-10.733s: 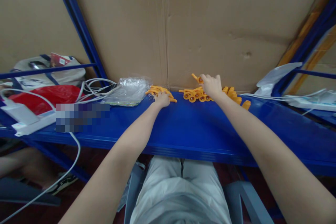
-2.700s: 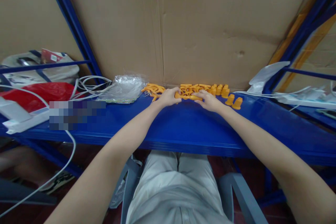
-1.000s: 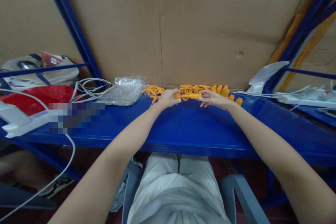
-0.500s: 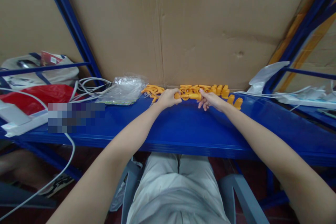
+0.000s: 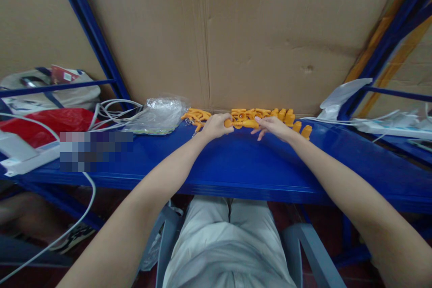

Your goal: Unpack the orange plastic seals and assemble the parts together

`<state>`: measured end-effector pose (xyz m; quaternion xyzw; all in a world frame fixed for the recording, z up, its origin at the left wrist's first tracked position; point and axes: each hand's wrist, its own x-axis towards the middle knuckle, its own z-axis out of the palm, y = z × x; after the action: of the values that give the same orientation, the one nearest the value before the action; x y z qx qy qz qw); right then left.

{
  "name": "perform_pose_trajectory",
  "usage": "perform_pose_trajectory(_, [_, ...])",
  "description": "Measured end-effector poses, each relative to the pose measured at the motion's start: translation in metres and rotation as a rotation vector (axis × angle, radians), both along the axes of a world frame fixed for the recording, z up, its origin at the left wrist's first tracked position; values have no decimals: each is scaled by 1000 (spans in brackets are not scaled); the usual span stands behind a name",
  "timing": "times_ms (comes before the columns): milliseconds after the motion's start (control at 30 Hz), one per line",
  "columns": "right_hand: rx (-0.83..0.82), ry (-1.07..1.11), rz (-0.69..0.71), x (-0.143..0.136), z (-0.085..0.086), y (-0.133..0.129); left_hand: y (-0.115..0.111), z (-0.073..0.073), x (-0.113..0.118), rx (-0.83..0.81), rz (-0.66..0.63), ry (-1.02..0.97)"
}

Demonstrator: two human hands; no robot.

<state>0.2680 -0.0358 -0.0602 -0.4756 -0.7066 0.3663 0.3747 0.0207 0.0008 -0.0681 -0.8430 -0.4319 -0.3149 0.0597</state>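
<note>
Over the far part of the blue table, my left hand (image 5: 216, 127) is closed around the rounded end of a yellow-orange plastic piece (image 5: 249, 123). My right hand (image 5: 272, 127) pinches the piece's other end between thumb and forefinger, its remaining fingers hanging loosely below. The piece lies roughly level between both hands; its exact kind is too small to make out. Several loose orange plastic parts (image 5: 251, 112) lie behind it. More small orange parts (image 5: 306, 132) stand right of my right hand. Left of my left hand are orange pieces (image 5: 198, 114) with small metal chains (image 5: 194, 134).
A clear plastic bag (image 5: 162, 116) and white cables (image 5: 116, 108) lie left on the blue table (image 5: 243, 166). A red bag (image 5: 50, 121) and a white power strip (image 5: 30, 157) are farther left. Cardboard (image 5: 253, 36) walls the back. Another person's leg (image 5: 30, 216) shows lower left.
My right hand's thumb has shifted slightly left along the orange piece, and its lower fingers have moved a little. My left hand stays in place.
</note>
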Motion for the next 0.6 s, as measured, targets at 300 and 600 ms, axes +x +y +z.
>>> perform_pose_trajectory(300, [-22,41,-23,-3,-1,-2,1,0,0,34,-12,14])
perform_pose_trajectory(600, [-156,182,-39,-4,1,-2,0,1,1,19,42,44])
